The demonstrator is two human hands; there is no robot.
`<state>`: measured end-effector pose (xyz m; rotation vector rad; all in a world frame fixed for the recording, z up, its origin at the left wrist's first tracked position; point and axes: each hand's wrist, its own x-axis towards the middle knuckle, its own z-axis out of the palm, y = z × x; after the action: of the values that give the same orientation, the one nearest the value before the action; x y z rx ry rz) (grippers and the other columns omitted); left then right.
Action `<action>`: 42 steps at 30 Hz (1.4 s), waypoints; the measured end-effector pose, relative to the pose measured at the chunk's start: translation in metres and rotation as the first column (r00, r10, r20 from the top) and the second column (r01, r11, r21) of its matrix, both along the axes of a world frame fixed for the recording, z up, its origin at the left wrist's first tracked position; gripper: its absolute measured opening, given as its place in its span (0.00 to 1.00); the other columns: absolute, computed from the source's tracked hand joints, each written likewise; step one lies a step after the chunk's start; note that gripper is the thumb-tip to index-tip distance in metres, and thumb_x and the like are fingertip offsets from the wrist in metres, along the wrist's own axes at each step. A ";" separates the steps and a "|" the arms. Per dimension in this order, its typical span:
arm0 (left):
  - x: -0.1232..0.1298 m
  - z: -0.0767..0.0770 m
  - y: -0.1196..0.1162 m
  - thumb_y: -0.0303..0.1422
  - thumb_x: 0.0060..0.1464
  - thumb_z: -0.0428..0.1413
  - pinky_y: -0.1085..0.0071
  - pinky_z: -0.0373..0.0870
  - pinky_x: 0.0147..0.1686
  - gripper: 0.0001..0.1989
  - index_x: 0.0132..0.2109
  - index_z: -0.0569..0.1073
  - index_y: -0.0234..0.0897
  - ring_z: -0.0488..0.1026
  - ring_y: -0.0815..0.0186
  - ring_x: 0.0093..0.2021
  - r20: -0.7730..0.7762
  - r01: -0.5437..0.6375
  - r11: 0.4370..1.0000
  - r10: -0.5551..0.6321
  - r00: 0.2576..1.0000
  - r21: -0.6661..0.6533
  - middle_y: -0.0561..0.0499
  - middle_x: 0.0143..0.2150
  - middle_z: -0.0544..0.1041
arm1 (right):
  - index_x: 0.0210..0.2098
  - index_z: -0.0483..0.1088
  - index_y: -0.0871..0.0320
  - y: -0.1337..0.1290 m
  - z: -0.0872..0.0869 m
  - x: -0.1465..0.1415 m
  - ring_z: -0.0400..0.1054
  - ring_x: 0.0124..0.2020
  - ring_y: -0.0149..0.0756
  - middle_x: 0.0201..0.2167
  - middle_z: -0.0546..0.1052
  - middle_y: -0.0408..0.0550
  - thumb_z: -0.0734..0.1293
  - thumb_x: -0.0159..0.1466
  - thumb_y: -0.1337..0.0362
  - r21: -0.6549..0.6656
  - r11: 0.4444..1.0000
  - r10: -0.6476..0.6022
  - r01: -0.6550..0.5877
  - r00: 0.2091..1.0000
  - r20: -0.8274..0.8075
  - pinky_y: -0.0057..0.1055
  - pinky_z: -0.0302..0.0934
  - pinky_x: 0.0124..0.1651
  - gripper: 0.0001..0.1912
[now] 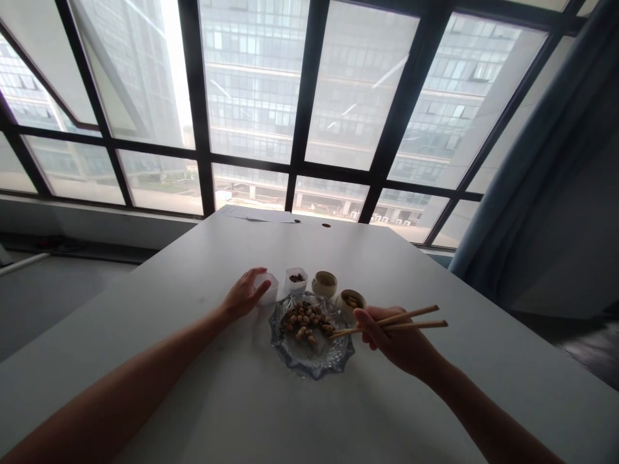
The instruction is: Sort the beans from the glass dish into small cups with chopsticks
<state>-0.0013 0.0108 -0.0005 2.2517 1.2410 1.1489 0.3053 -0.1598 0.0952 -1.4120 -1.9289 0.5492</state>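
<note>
The right hand (389, 335) pinches two long light-brown wooden chopsticks (414, 314). Their tips point left from that hand, over a round clear glass plate with a wavy edge (316, 372). Small round brown nuts (304, 317) lie on the plate, between the two hands, right by the tips; I cannot tell if the tips grip one. The left hand (243, 295) curls its fingers and thumb around a see-through plastic cup (271, 296). Just right of the left hand is another see-through plastic cup (296, 289) with dark bits inside. Next comes a round tan cup (319, 290). Another round tan cup (345, 310), with brown bits, sits just past the right hand's fingers. Everything is on the white table (232, 393) under both hands.
</note>
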 end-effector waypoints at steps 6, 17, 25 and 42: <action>0.002 0.004 -0.005 0.58 0.59 0.41 0.55 0.68 0.53 0.35 0.57 0.67 0.33 0.74 0.54 0.47 -0.035 -0.008 0.999 0.006 0.999 -0.047 0.38 0.58 0.72 | 0.22 0.68 0.58 -0.003 -0.002 0.001 0.67 0.17 0.32 0.16 0.72 0.45 0.59 0.67 0.46 -0.032 0.998 0.053 -0.053 0.999 -0.005 0.26 0.61 0.20 0.26; 0.002 0.007 -0.008 0.57 0.60 0.41 0.60 0.70 0.41 0.34 0.58 0.66 0.34 0.73 0.60 0.34 -0.074 -0.027 0.997 0.021 0.997 -0.079 0.41 0.46 0.77 | 0.23 0.71 0.59 0.019 -0.019 0.014 0.65 0.11 0.30 0.13 0.72 0.44 0.64 0.60 0.37 -0.056 0.996 -0.088 0.073 0.939 -0.332 0.24 0.58 0.14 0.30; 0.002 0.006 -0.009 0.57 0.61 0.40 0.63 0.69 0.38 0.35 0.59 0.66 0.33 0.73 0.61 0.32 -0.077 -0.019 0.994 0.011 0.997 -0.104 0.45 0.39 0.77 | 0.23 0.72 0.60 0.027 -0.025 0.025 0.64 0.10 0.30 0.12 0.72 0.46 0.68 0.57 0.38 -0.078 0.981 -0.190 0.177 0.805 -0.562 0.25 0.57 0.12 0.29; 0.001 0.006 -0.012 0.56 0.55 0.51 0.61 0.71 0.39 0.36 0.60 0.64 0.34 0.76 0.56 0.37 -0.123 -0.017 0.998 0.010 0.992 -0.058 0.44 0.39 0.78 | 0.23 0.70 0.60 0.032 -0.063 0.011 0.63 0.14 0.27 0.13 0.71 0.43 0.76 0.49 0.43 -0.337 0.885 -0.413 0.320 0.209 -0.886 0.22 0.60 0.13 0.25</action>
<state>-0.0007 -0.0015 0.0057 2.3032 1.3203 0.9785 0.3159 -0.1279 0.0322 -1.0738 -0.5338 0.9486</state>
